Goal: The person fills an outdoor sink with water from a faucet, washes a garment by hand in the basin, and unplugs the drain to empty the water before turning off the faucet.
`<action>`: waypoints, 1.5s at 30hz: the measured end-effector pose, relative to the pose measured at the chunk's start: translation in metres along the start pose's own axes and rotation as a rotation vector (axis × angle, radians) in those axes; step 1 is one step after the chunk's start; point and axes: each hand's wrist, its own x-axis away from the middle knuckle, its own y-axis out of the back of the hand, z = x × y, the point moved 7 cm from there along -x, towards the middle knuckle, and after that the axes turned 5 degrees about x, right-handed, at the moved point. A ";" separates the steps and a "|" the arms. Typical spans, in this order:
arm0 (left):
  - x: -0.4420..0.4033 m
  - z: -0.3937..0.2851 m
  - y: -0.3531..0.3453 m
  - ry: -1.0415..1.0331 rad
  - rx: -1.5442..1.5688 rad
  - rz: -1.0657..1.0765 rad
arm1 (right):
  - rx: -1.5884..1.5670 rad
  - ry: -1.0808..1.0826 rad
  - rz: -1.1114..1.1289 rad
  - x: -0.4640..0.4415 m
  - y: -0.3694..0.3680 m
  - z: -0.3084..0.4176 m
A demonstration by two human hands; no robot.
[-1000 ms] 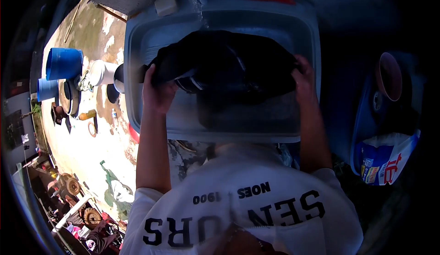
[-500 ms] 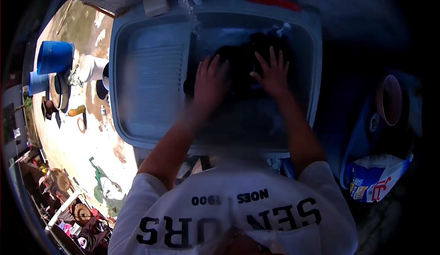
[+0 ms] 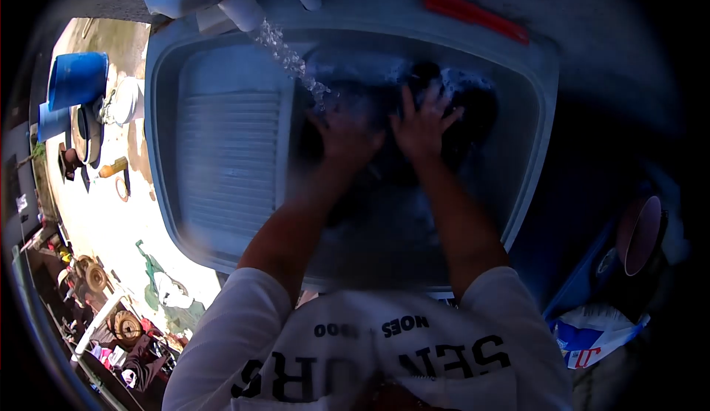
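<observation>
A dark, wet cloth (image 3: 477, 119) lies in the water in the right-hand basin of a washing sink (image 3: 546, 115). My left hand (image 3: 347, 139) lies palm down over the cloth's left part, its fingers apart but blurred by shadow and motion. Beside it, my right hand (image 3: 421, 131) presses on the cloth with fingers spread. Running water (image 3: 285, 52) falls from the tap (image 3: 240, 4) just beyond my left hand. The cloth's exact kind cannot be made out in the dark.
The ribbed washboard (image 3: 229, 152) fills the sink's left side. A red object (image 3: 473, 15) lies on the back rim. To the right are a pink bowl (image 3: 640, 235) and a blue-and-white bag (image 3: 592, 337). Blue barrels (image 3: 78, 80) stand out on the sunlit ground.
My view has shifted, and the tap and sink look nearer. Both hands have moved on the cloth, the right one leftward toward the other. The water stream looks thicker, and foamy patches show behind the hands.
</observation>
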 end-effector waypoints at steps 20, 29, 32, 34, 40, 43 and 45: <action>-0.008 0.066 0.019 0.150 0.554 0.014 | -0.379 -0.266 -0.224 0.071 -0.039 -0.097; 0.112 0.108 0.117 0.341 1.651 0.024 | -0.734 -0.339 -0.255 0.138 0.043 -0.138; 0.141 0.131 0.160 0.197 1.596 -0.139 | -0.867 -0.382 -0.366 0.155 0.072 -0.164; 0.165 0.139 0.196 0.179 1.461 -0.315 | -1.133 -0.525 -0.371 0.163 0.099 -0.176; 0.222 0.149 0.303 -0.075 1.295 -0.698 | -1.434 -0.313 -0.586 0.205 0.266 -0.170; 0.242 0.155 0.345 -0.188 1.513 -0.770 | -1.673 -0.177 -0.827 0.243 0.354 -0.167; 0.263 0.153 0.377 -0.311 1.662 -0.819 | -1.712 -0.178 -0.952 0.262 0.395 -0.177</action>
